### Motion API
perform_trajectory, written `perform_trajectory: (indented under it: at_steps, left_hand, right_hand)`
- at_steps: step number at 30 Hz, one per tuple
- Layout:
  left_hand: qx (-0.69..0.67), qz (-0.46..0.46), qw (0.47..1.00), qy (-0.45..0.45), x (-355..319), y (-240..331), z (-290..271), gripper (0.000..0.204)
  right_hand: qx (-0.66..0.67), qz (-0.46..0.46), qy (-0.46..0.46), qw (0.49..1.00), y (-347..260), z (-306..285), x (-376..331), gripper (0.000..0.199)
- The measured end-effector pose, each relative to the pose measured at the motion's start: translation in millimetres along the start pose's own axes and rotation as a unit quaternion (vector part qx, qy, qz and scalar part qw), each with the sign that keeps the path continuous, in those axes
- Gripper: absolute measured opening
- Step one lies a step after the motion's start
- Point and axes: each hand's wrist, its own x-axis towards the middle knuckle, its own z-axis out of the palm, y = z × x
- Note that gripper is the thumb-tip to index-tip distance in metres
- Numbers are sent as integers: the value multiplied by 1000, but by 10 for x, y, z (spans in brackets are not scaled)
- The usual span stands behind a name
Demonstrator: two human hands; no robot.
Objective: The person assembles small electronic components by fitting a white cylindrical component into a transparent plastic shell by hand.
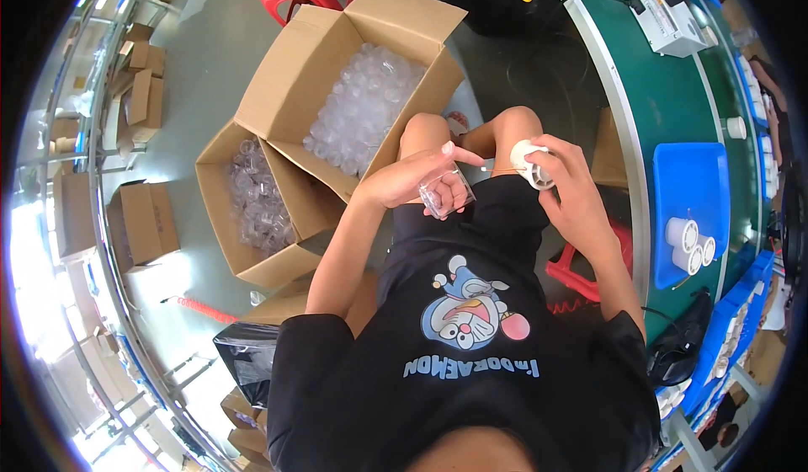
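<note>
In the head view, the left hand (pixel 412 177) is curled around a clear plastic cup (pixel 444 192), its fingers wrapped under the cup and the forefinger stretched out straight above it. The cup sits over the person's lap, just beside the near corner of the large open carton (pixel 295 76). The right hand (pixel 562 179) is closed on a white round cap (pixel 530 162), thumb and fingers pinching its rim; the cap is a little way to the right of the cup, farther from the carton.

The large carton holds a heap of clear cups (pixel 366 106), and a second open carton (pixel 252 211) touching its lower left side holds more of them. Well to the right of the carton, a blue tray (pixel 690 169) on the green bench (pixel 673 101) carries white round pieces (pixel 690 245).

The cup's see-through walls blur its outline against the black shorts, and the fingers hide much of the cap.
</note>
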Motion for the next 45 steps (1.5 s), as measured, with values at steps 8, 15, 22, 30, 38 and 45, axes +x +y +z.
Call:
perform_trajectory:
  at_steps: [8,15,22,30,38,45]
  left_hand:
    - [50,-6,999,14,142,28,218,72]
    - [0,31,999,12,179,-59,385,65]
    - [-62,49,995,58,60,9,763,61]
    - [-64,132,975,169,114,-325,909,50]
    - [-80,119,980,138,126,-440,953,52]
    - [-59,119,981,141,134,-476,976,55]
  right_hand:
    - [151,-34,-15,988,-166,42,-19,51]
    - [558,54,-19,828,17,252,-127,46]
    - [630,49,-37,774,-8,299,-105,48]
    - [716,123,-42,685,-102,404,-227,49]
    - [702,118,-69,699,-52,453,-353,38]
    - [712,145,-85,682,-18,485,-405,35]
